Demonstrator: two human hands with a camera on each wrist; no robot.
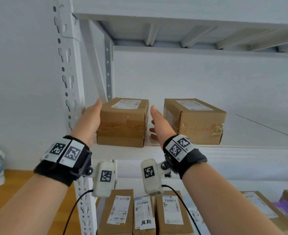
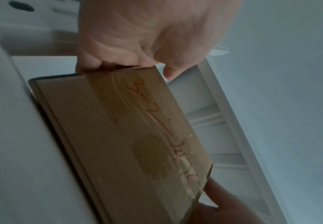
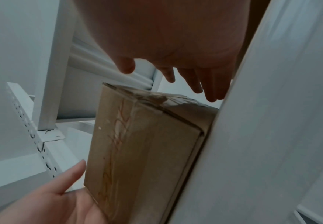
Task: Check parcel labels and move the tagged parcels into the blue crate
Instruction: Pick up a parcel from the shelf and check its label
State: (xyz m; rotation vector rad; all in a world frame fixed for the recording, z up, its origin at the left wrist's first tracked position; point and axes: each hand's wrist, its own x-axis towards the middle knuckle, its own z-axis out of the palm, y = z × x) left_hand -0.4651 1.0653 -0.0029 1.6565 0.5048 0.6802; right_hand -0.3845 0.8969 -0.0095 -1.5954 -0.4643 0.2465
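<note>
Down on the lower shelf, labelled parcels (image 1: 117, 211) stand in a row. Up top, the left hand (image 1: 89, 119) lies flat against the left parcel's (image 1: 123, 122) side, fingers straight. The right hand (image 1: 160, 122) hovers beside its other side, fingers spread, gripping nothing. Just beyond sits the second parcel (image 1: 197, 122) on the white shelf (image 1: 241, 146).

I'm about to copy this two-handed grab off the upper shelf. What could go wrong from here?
The right hand sits in the narrow gap between the left parcel and the right parcel, so it may nudge the neighbour. The left hand lies flat against the parcel's side and the right is not yet on it; a lift now might let it slip off the shelf.
</note>
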